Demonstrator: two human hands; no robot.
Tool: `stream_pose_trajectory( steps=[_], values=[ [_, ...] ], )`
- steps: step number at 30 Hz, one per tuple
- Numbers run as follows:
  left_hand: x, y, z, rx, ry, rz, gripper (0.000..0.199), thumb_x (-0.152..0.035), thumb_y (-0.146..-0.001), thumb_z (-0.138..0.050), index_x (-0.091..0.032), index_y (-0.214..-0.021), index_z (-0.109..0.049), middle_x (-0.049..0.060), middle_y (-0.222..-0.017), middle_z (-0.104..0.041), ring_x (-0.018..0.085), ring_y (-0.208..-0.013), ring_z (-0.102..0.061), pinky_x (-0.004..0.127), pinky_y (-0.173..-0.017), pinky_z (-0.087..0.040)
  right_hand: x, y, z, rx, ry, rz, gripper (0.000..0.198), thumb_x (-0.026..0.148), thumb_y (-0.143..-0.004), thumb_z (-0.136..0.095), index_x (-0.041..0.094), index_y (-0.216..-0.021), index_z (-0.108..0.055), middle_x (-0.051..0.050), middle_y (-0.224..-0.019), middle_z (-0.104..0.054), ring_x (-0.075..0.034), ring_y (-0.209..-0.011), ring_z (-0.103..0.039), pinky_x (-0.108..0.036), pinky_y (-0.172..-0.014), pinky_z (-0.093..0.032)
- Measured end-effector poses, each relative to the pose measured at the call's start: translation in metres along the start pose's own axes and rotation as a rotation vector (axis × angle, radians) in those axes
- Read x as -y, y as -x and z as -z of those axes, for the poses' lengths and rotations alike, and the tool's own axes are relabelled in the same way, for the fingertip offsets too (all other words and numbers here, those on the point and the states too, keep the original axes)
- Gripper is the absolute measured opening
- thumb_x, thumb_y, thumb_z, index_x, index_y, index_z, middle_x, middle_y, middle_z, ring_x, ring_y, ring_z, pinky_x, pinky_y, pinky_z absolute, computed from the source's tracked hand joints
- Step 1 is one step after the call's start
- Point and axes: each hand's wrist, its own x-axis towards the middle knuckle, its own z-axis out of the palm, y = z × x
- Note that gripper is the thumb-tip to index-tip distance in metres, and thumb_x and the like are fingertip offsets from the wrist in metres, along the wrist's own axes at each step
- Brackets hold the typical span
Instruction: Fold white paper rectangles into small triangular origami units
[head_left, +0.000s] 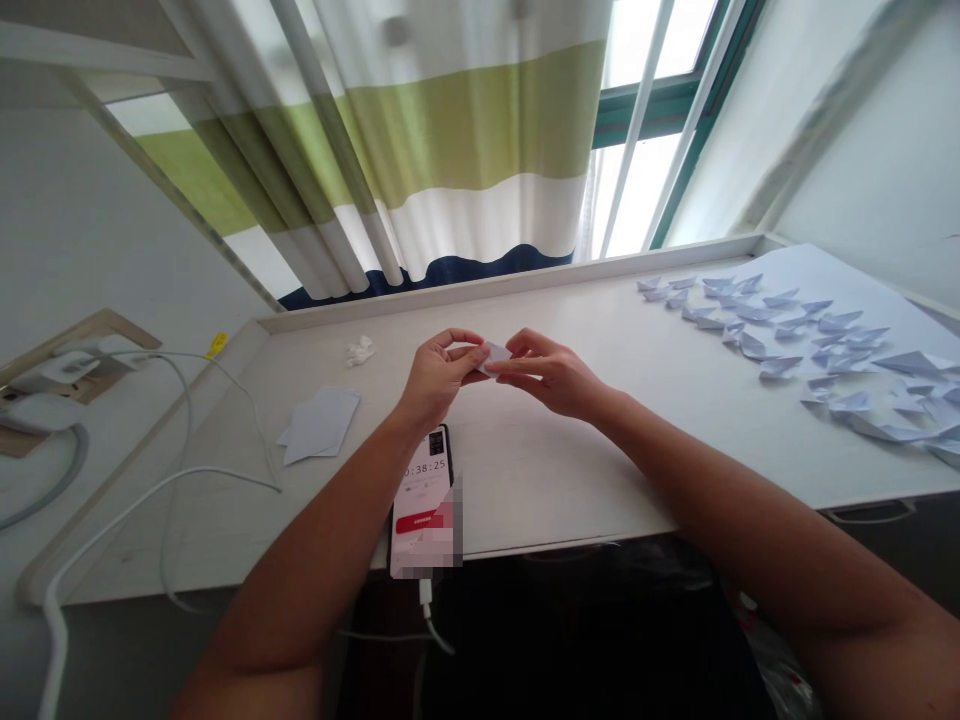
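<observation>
A small folded piece of white paper (494, 357) is held above the middle of the white desk. My left hand (444, 368) pinches its left side between thumb and fingers. On the other side, my right hand (546, 372) grips the paper with its fingertips. Parts of the paper are hidden behind the fingers, so its full shape does not show. Many folded paper boats (780, 325) are spread over the right side of the desk. Several flat white sheets (322, 424) lie in a small stack to the left of my left forearm.
A phone (421, 510) showing a timer lies at the desk's front edge, with a white charging plug (426, 592) in it. Crumpled white paper (361, 350) lies at the back left. White cables (180, 475) run from wall sockets at left. A curtain (465, 130) hangs behind the desk.
</observation>
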Motion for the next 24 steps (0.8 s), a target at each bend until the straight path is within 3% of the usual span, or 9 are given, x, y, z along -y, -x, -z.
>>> stream_pose_trajectory(
  steps=[8, 14, 24],
  values=[
    [0.000, 0.003, -0.003, 0.151, -0.044, -0.080, 0.050, -0.048, -0.078, -0.099, -0.018, -0.107, -0.070, 0.007, -0.098, -0.085, 0.023, -0.096, -0.082, 0.048, -0.104, -0.064, 0.005, -0.006, -0.004, -0.157, -0.159, -0.165, 0.028, 0.048, -0.110, -0.065, 0.025, -0.107, -0.081, -0.006, -0.103, -0.069, -0.019, -0.088, -0.068, -0.037, -0.078, -0.064],
    [0.000, 0.006, -0.005, 0.184, -0.226, -0.222, 0.046, -0.040, -0.078, -0.099, -0.020, -0.105, -0.066, 0.007, -0.102, -0.085, 0.023, -0.101, -0.081, 0.041, -0.098, -0.062, 0.014, -0.009, -0.008, -0.268, -0.317, -0.317, 0.033, 0.057, -0.100, -0.076, 0.024, -0.096, -0.080, -0.005, -0.102, -0.070, -0.021, -0.091, -0.071, -0.038, -0.078, -0.065],
    [0.004, 0.005, 0.000, 0.165, -0.472, -0.376, 0.026, -0.044, -0.089, -0.089, -0.020, -0.099, -0.082, 0.008, -0.100, -0.084, 0.023, -0.096, -0.079, 0.039, -0.091, -0.062, 0.016, -0.013, -0.012, -0.339, -0.561, -0.554, 0.051, 0.068, -0.077, -0.093, 0.021, -0.092, -0.079, -0.005, -0.087, -0.079, -0.020, -0.077, -0.071, -0.036, -0.071, -0.060]
  ],
)
